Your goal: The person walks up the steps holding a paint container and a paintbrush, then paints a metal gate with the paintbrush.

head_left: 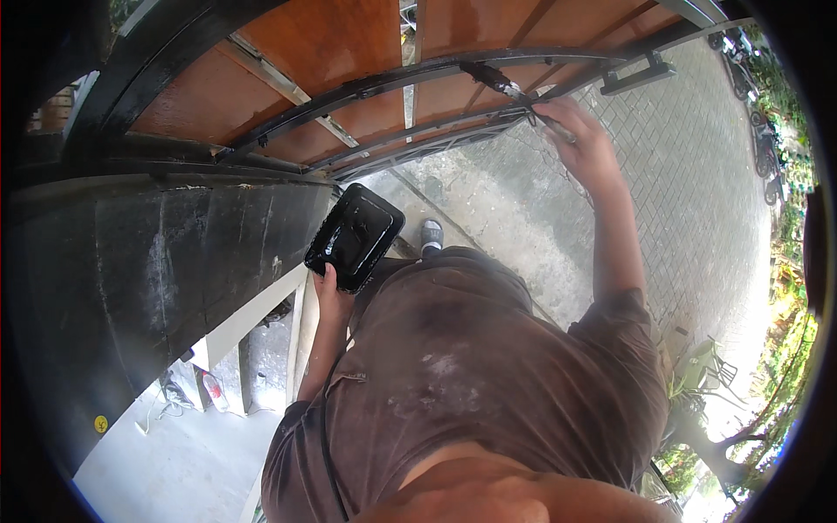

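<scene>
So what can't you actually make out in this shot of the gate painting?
Head view only:
- Brush bristles: too small and dark against the black gate bar to tell apart.
- Right hand grip on the brush handle: fingers curl away, so it is mostly hidden.
- Left hand: largely hidden under the black paint tray.
- Legs: hidden by the brown shirt; one shoe shows.

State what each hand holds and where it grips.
Left hand holds the black paint tray by its near edge. Right hand grips the paintbrush by its handle.
</scene>
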{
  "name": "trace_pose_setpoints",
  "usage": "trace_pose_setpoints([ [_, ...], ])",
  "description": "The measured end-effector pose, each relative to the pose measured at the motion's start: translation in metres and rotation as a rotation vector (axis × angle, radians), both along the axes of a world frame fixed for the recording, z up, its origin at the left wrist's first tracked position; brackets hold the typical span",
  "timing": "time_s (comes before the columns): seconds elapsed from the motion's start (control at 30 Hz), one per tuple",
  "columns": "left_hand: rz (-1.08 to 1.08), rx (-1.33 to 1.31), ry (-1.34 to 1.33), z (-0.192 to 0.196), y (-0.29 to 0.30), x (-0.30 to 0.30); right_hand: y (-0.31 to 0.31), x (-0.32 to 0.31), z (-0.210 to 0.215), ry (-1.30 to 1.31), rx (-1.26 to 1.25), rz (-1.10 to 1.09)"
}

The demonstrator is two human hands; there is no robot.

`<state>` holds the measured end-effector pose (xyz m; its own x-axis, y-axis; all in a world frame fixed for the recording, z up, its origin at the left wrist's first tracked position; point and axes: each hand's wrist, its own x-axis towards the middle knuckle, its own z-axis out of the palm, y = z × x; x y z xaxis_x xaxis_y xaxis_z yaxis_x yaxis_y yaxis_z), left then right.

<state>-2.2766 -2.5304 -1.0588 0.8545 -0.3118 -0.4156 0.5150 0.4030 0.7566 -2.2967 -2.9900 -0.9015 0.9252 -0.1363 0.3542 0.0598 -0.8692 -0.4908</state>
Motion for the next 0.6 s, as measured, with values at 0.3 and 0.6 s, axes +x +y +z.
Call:
trace_pose_setpoints([
  [0.3, -0.038, 0.048, -0.066, -0.001, -0.005, 0.002, 0.001, -0.005, 0.009, -0.046, 0.017, 0.089],
  [0.6, -0.018, 0.015, -0.032, -0.001, -0.007, -0.001, 0.024, 0.031, 0.004, -0.101, -0.199, 0.286],
])
